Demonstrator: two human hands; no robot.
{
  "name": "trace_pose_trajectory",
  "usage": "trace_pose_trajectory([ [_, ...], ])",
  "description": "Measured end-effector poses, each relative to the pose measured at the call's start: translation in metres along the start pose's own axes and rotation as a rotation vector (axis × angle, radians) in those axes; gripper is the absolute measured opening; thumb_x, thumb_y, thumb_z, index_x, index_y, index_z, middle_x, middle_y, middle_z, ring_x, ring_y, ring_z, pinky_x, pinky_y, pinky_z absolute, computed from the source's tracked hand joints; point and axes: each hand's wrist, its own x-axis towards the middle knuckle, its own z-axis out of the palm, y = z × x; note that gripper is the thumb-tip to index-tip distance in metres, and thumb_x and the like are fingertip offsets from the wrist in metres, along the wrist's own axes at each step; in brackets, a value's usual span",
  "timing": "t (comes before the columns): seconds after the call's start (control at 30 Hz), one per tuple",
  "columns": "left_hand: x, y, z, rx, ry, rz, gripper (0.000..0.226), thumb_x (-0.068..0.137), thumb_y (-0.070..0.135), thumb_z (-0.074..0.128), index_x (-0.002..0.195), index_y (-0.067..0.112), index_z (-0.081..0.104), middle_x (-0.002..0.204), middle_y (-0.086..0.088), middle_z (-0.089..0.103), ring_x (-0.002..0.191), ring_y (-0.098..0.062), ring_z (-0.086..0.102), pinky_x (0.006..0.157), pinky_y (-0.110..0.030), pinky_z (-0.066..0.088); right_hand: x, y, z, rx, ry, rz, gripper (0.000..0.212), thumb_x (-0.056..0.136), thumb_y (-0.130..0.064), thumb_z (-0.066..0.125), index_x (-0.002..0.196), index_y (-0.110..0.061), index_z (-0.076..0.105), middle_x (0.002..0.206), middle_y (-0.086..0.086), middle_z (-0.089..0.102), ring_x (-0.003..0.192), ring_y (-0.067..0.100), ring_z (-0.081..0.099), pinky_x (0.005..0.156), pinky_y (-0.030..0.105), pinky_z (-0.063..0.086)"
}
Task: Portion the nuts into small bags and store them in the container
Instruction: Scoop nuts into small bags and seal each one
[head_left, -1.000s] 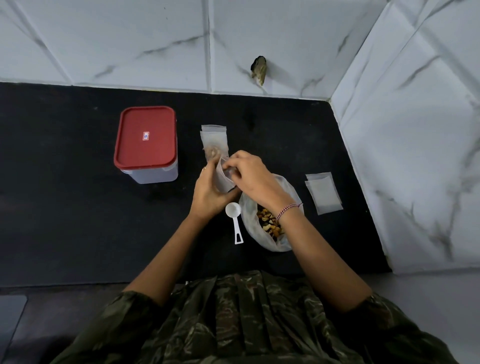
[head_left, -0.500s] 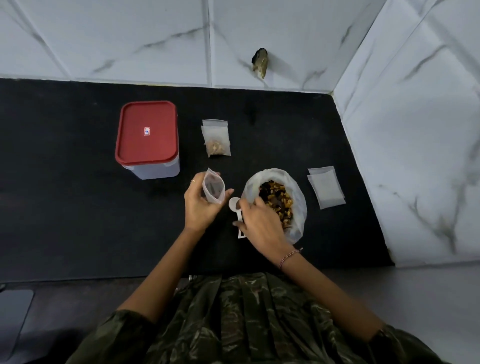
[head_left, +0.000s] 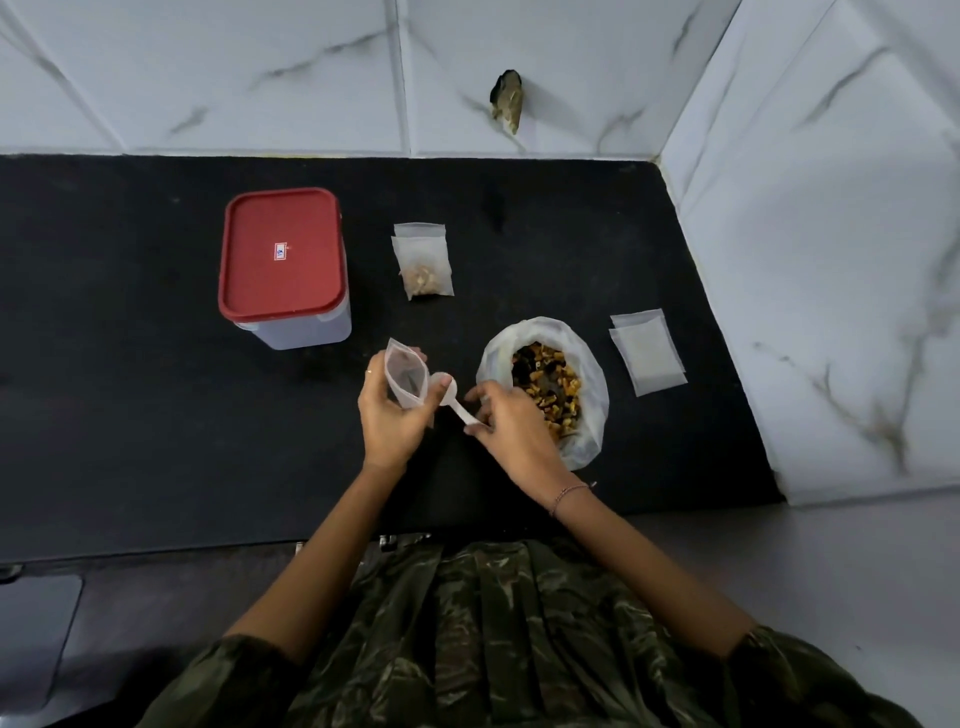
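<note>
My left hand (head_left: 389, 415) holds a small clear bag (head_left: 405, 371) upright with its mouth spread; the bag looks empty. My right hand (head_left: 511, 431) grips the handle of a white plastic scoop (head_left: 451, 397), whose bowl lies beside the bag, empty. Just right of my right hand sits an open plastic bag of mixed nuts (head_left: 548, 387). A small bag holding some nuts (head_left: 423, 262) lies flat behind my hands. The container (head_left: 283, 265), a clear box with a red lid on, stands to the left.
Two or so empty small bags (head_left: 649, 351) lie stacked at the right, near the marble side wall (head_left: 831, 260). Everything rests on a black countertop (head_left: 130, 415). A tiled wall runs along the back.
My hands drew apart and came nearer to me. The left kept the small bag and opened it; the right went to the scoop, picked it up and lifted it off the counter.
</note>
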Motion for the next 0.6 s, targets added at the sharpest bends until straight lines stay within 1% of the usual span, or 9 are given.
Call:
trace_pose_trajectory([
  [0.07, -0.003, -0.001, 0.001, -0.028, 0.008, -0.025, 0.047, 0.075, 0.032, 0.077, 0.109, 0.005, 0.058, 0.106, -0.012, 0.061, 0.102, -0.022, 0.061, 0.091, -0.036, 0.051, 0.002, 0.006, -0.016, 0.084, 0.025, 0.102, 0.037, 0.080, -0.016, 0.073, 0.115, -0.017, 0.063, 0.080, -0.004, 0.064, 0.079, 0.010, 0.059, 0.082, 0.029, 0.050],
  [0.13, -0.007, -0.002, 0.003, -0.041, -0.006, -0.051, 0.046, 0.075, 0.034, 0.077, 0.109, 0.009, 0.058, 0.108, -0.010, 0.061, 0.104, -0.022, 0.061, 0.093, -0.039, 0.051, 0.001, 0.019, -0.038, 0.133, 0.063, 0.188, 0.032, 0.083, -0.017, 0.071, 0.114, -0.018, 0.066, 0.078, -0.012, 0.061, 0.071, -0.001, 0.055, 0.076, 0.019, 0.048],
  [0.17, -0.009, -0.004, 0.004, -0.038, -0.020, -0.068, 0.046, 0.075, 0.036, 0.077, 0.110, 0.013, 0.058, 0.109, -0.008, 0.061, 0.105, -0.021, 0.061, 0.093, -0.040, 0.051, -0.001, 0.026, -0.049, 0.135, 0.094, 0.215, 0.029, 0.084, -0.018, 0.070, 0.113, -0.019, 0.067, 0.082, -0.013, 0.062, 0.072, -0.004, 0.054, 0.073, 0.014, 0.046],
  [0.2, -0.011, -0.006, 0.005, -0.034, -0.040, -0.086, 0.047, 0.074, 0.039, 0.076, 0.110, 0.016, 0.058, 0.110, -0.007, 0.061, 0.105, -0.020, 0.061, 0.093, -0.039, 0.052, -0.002, 0.033, -0.059, 0.106, 0.132, 0.229, 0.028, 0.084, -0.019, 0.069, 0.112, -0.019, 0.067, 0.089, -0.011, 0.065, 0.075, -0.004, 0.054, 0.073, 0.012, 0.043],
  [0.27, -0.015, -0.010, 0.009, -0.029, -0.088, -0.129, 0.052, 0.072, 0.045, 0.076, 0.112, 0.018, 0.058, 0.111, -0.005, 0.061, 0.107, -0.018, 0.061, 0.093, -0.038, 0.052, -0.004, 0.047, -0.073, 0.000, 0.194, 0.241, 0.029, 0.086, -0.018, 0.067, 0.114, -0.017, 0.067, 0.102, -0.004, 0.066, 0.082, 0.001, 0.054, 0.073, 0.014, 0.042],
  [0.3, -0.017, -0.011, 0.012, -0.026, -0.113, -0.148, 0.055, 0.070, 0.047, 0.076, 0.113, 0.016, 0.058, 0.112, -0.004, 0.062, 0.107, -0.017, 0.061, 0.093, -0.038, 0.052, -0.004, 0.052, -0.077, -0.054, 0.200, 0.247, 0.029, 0.087, -0.017, 0.065, 0.116, -0.017, 0.066, 0.104, -0.001, 0.064, 0.083, 0.004, 0.054, 0.071, 0.015, 0.042],
  [0.4, -0.021, -0.014, 0.019, -0.025, -0.169, -0.170, 0.063, 0.068, 0.050, 0.075, 0.116, 0.012, 0.058, 0.114, -0.004, 0.061, 0.108, -0.016, 0.060, 0.094, -0.035, 0.051, -0.003, 0.060, -0.080, -0.212, 0.169, 0.212, 0.030, 0.091, -0.013, 0.059, 0.121, -0.014, 0.062, 0.105, 0.001, 0.060, 0.087, 0.010, 0.055, 0.073, 0.019, 0.046],
  [0.47, -0.022, -0.012, 0.024, -0.026, -0.197, -0.156, 0.061, 0.068, 0.050, 0.075, 0.115, 0.015, 0.058, 0.114, -0.005, 0.062, 0.108, -0.017, 0.060, 0.093, -0.033, 0.051, -0.002, 0.058, -0.077, -0.328, 0.156, 0.136, 0.028, 0.093, -0.012, 0.054, 0.119, -0.013, 0.064, 0.104, 0.003, 0.061, 0.092, 0.015, 0.056, 0.078, 0.024, 0.049],
  [0.6, -0.025, -0.012, 0.029, -0.011, -0.227, -0.124, 0.058, 0.069, 0.049, 0.074, 0.113, 0.014, 0.060, 0.111, -0.004, 0.063, 0.106, -0.016, 0.060, 0.090, -0.026, 0.050, 0.001, 0.053, -0.069, -0.519, 0.113, 0.039, 0.026, 0.095, -0.012, 0.047, 0.115, -0.013, 0.065, 0.104, 0.003, 0.061, 0.095, 0.017, 0.050, 0.077, 0.025, 0.043],
])
